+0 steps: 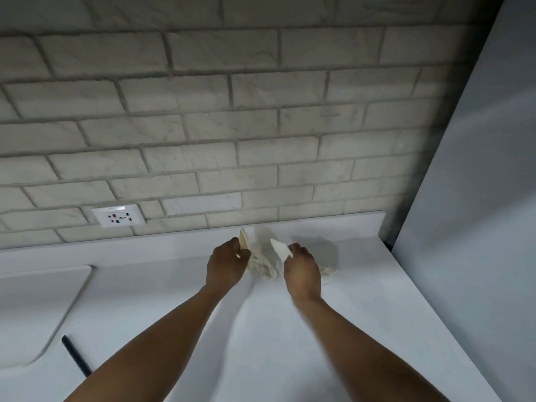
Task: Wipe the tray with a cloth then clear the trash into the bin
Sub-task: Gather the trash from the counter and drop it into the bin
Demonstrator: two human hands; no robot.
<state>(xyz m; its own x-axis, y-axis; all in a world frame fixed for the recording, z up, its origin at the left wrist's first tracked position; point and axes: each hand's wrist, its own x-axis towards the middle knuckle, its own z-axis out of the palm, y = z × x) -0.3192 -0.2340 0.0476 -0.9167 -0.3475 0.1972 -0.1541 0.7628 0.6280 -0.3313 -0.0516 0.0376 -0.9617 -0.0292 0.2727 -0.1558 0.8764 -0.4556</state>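
Here, both arms reach out over the white table [362,329] toward the far edge where it meets the pale brick wall [232,111]. The left hand [224,264] has its grip closed on a thin cream-coloured scrap [244,242], pinched so that the piece stands up above the knuckles. The right hand [303,268] has its grip clamped on a white, pointed piece [280,249] that juts up and to the left from its fingers. Between the two hands, and running out to the right behind the right one, a crumpled off-white cloth [265,262] lies on the table, close to the wall; one rumpled end [329,269] shows just beyond the right wrist. Whether either hand also touches the cloth I cannot say, since the picture is soft there and the colours run together; the two held pieces look like paper or thin card, though that too is hard to make out. A grey shadow falls on the table just right of the cloth. On the wall to the left, low down, sits a white socket plate [119,216] with dark holes. At the left side a raised white slab with a rounded corner [37,309] lies on or in the table, and beside it a dark thin bar [77,358] slants across the surface. On the right a tall, plain white panel [478,198] rises from the table end, with a dark gap where it meets the brick.
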